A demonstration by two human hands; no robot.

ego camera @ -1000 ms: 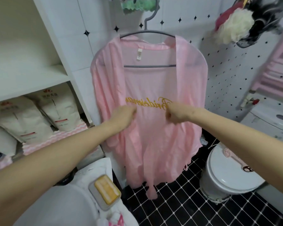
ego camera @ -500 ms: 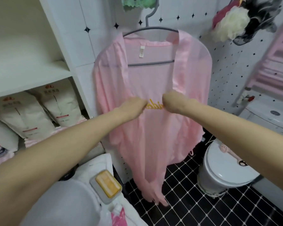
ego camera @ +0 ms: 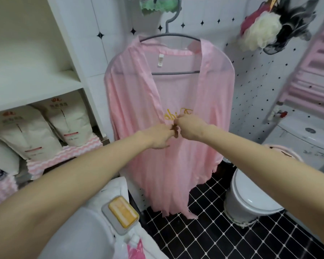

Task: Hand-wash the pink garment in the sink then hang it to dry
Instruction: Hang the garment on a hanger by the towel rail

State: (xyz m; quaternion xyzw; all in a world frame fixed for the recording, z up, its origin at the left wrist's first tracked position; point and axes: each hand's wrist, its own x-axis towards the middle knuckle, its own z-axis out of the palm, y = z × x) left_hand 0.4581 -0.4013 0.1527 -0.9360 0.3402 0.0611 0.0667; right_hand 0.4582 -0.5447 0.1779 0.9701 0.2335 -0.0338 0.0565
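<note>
The pink garment [ego camera: 178,165], a thin robe with yellow lettering, hangs on a grey hanger [ego camera: 173,72] against the white tiled wall. My left hand [ego camera: 158,136] pinches its left front edge and my right hand [ego camera: 190,128] pinches its right front edge. Both hands meet at the robe's middle, holding the two edges together over most of the lettering. The white sink [ego camera: 79,238] lies at the bottom left, partly behind my left arm.
A yellow soap bar in a grey dish [ego camera: 121,214] sits on the sink's rim. White shelves [ego camera: 36,86] with bags stand at the left. A toilet [ego camera: 251,195] is at the right on the black tiled floor. Bath sponges [ego camera: 264,32] hang top right.
My hands have moved toward each other, drawing the robe's two front edges shut over the yellow lettering. The hem has swung slightly.
</note>
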